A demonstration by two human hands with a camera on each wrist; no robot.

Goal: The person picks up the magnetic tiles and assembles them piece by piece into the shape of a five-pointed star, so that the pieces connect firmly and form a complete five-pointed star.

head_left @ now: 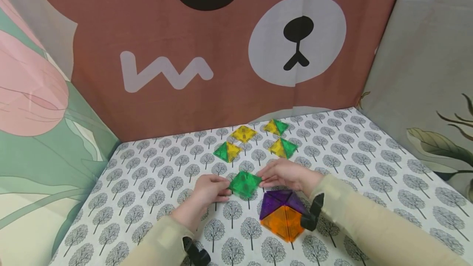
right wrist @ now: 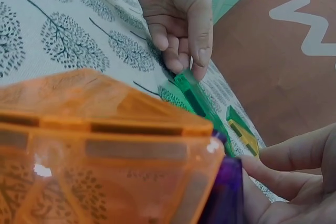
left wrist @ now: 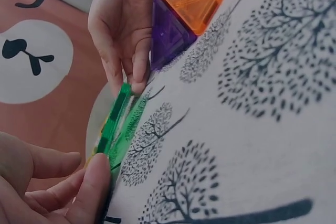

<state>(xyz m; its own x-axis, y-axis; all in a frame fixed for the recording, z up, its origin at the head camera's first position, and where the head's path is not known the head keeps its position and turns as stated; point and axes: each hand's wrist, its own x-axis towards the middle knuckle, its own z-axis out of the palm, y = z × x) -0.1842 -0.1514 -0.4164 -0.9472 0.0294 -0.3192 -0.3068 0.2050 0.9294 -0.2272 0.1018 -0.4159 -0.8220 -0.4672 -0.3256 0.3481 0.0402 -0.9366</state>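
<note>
Head view: hands [head_left: 211, 189] [head_left: 283, 174] in pinch on green piece [head_left: 245, 184], purple-orange piece [head_left: 283, 221] nearby, yellow-green pieces [head_left: 227, 152] beyond

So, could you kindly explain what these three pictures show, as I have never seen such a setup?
No machine here, just a person's bare left hand and right hand. The widest picture is from a head camera; the others are from each wrist. The hands hold a green diamond by opposite corners. On the tree-patterned surface, a yellow diamond and three yellow-and-green diamonds lie farther off; a purple-and-orange shape sits nearer the person.
</note>
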